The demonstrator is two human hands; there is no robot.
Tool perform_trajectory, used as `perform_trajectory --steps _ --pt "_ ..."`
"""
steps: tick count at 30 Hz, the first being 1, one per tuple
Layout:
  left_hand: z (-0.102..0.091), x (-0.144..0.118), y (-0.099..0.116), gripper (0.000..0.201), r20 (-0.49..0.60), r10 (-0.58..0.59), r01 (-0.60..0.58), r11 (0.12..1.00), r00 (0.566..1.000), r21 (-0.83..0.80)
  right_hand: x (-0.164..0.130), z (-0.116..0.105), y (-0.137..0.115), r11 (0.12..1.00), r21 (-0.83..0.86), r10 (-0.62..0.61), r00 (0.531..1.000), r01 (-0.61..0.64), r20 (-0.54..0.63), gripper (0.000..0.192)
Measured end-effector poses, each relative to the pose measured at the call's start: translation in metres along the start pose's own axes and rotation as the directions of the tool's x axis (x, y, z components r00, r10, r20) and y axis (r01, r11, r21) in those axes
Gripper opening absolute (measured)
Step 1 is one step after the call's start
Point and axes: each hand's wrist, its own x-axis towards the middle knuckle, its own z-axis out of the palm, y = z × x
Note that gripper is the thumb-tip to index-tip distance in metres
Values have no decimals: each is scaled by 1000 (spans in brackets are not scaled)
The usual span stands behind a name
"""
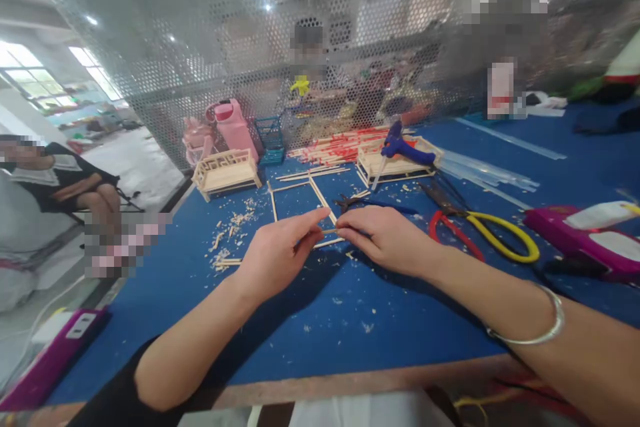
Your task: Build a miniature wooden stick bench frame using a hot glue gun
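Near the surface's (320, 320) front edge, the left hand (275, 257) and the right hand (380, 237) meet at the middle, each pinching one end of a thin wooden stick (330, 232) held just above the blue cloth. The stick sits at the near side of an open stick frame (300, 197) lying flat. This looks like the fitting step: seating the stick against the frame's side pieces, which calls for squaring its ends before fixing. Wood shavings (235, 223) lie to the left. Yellow-handled scissors (495, 237) rest to the right. Farther back stand a small wooden bench (226, 172) and a blue glue gun (405, 149).
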Motion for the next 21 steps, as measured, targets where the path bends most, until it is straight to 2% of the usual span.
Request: perform_trajectory --steps 3,6,7,9,11,13,16,21 --pt "-9 -3 -7 38 0 -25 25 1000 1000 -14 1 4 2 993 -106 -59 997 53 -56 26" --pt "-23 -10 -28 46 -82 -194 182 974 978 -137 1 8 7 987 -146 -87 988 68 -127 26" --pt "-26 -13 -36 48 -52 -251 235 949 967 -211 1 10 9 987 -143 -99 986 79 -137 25" --pt "-29 -19 -49 56 102 -296 313 893 950 -322 1 13 13 986 -129 -121 984 104 -130 23" --pt "-28 -24 -55 67 266 -287 367 866 921 -339 0 16 17 986 -117 -129 986 116 -103 22" --pt "-23 -27 -53 74 340 -296 404 860 893 -312 -1 18 20 987 -114 -124 989 114 -80 22" --pt "-15 -31 -45 77 321 -332 431 846 887 -315 -2 19 23 989 -114 -104 991 94 -82 22" --pt "-11 -35 -34 68 226 -405 462 813 886 -354 -2 20 24 993 -89 -82 995 77 -56 22"
